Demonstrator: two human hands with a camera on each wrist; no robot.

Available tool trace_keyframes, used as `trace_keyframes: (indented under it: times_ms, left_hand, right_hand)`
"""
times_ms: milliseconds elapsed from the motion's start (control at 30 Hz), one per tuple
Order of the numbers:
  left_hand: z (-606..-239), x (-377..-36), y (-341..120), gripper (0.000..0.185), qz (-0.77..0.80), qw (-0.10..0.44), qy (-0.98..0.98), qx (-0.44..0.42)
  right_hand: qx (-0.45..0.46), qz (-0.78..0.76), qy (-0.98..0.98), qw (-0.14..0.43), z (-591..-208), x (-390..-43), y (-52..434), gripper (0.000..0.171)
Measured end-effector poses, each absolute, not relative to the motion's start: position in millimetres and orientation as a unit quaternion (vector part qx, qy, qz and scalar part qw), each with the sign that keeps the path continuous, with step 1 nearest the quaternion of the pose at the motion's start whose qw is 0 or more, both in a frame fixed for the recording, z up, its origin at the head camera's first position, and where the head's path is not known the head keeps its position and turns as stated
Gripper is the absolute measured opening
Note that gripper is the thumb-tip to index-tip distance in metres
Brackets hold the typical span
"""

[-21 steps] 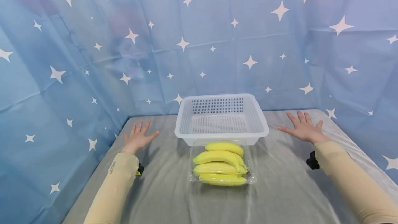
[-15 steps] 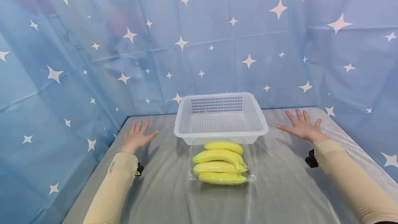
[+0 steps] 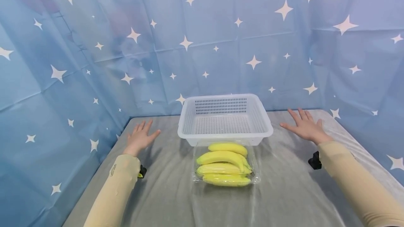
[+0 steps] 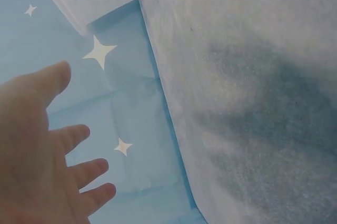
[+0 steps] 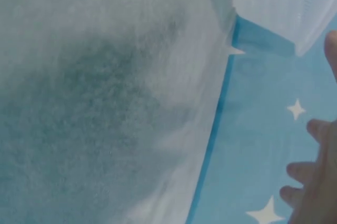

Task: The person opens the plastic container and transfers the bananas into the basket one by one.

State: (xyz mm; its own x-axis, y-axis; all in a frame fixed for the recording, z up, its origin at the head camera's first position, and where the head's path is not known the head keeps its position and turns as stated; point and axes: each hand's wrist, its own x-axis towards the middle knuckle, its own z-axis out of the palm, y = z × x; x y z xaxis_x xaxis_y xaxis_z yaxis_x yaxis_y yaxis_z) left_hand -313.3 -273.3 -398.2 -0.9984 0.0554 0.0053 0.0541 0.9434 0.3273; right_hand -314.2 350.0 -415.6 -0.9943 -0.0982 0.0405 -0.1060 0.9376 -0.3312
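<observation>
My left hand [image 3: 140, 140] is spread over the left side of the table, palm down, and holds nothing. On the other side my right hand [image 3: 307, 129] is also spread, fingers apart, holding nothing. Between them, toward the back, stands a white perforated plastic basket [image 3: 225, 136] with nothing in it. In front of the basket lies a clear plastic box [image 3: 257, 178] with several yellow bananas [image 3: 221, 157] inside. Neither hand touches the basket or the box. In the left wrist view the thumb and fingers of the left hand [image 4: 31, 145] are extended; the right wrist view shows part of the right hand [image 5: 318, 182].
A grey cloth covers the table [image 3: 164, 192]. Blue curtains [image 3: 214, 59] with white stars hang behind it and along both sides. A small black device [image 3: 315, 161] sits under the right wrist, another black device [image 3: 142, 171] under the left.
The right hand has shifted slightly to the left and away from me. The left hand, basket and box of bananas stay in place; the head view wavers a little.
</observation>
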Motion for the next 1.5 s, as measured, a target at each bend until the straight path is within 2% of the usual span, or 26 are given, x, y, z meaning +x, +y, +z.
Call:
trace_keyframes:
  times_ms: [433,533,733,867,967,1067,1233,1367,1500]
  left_hand:
    - [-396,-299,-254,0.071,0.254,-0.093,0.962,0.041]
    - [-398,-294,-248,0.065,0.258,-0.111,0.959,0.045]
    - [-404,-280,-236,0.057,0.281,-0.112,0.952,0.055]
    - [-408,-269,-224,0.044,0.325,-0.096,0.938,0.066]
    - [-412,-261,-212,0.033,0.369,-0.076,0.923,0.083]
    - [-415,-254,-199,0.033,0.4,-0.045,0.909,0.11]
    - [-421,-245,-180,0.035,0.42,0.007,0.894,0.153]
    - [-426,-245,-173,0.036,0.447,0.045,0.877,0.168]
    - [-433,-247,-170,0.04,0.477,0.08,0.859,0.165]
  right_hand:
    - [0.147,0.302,-0.927,0.168,-398,-300,317,0.066]
    - [0.184,0.32,-0.903,0.221,-396,-294,307,0.058]
    - [0.267,0.324,-0.844,0.333,-393,-279,285,0.05]
    - [0.328,0.337,-0.804,0.365,-386,-265,263,0.049]
    - [0.367,0.356,-0.781,0.359,-382,-253,244,0.044]
    - [0.414,0.371,-0.751,0.356,-379,-242,223,0.032]
    - [0.487,0.363,-0.717,0.342,-380,-225,188,0.038]
    - [0.497,0.347,-0.749,0.267,-386,-212,170,0.037]
    - [0.482,0.314,-0.801,0.166,-394,-206,161,0.05]
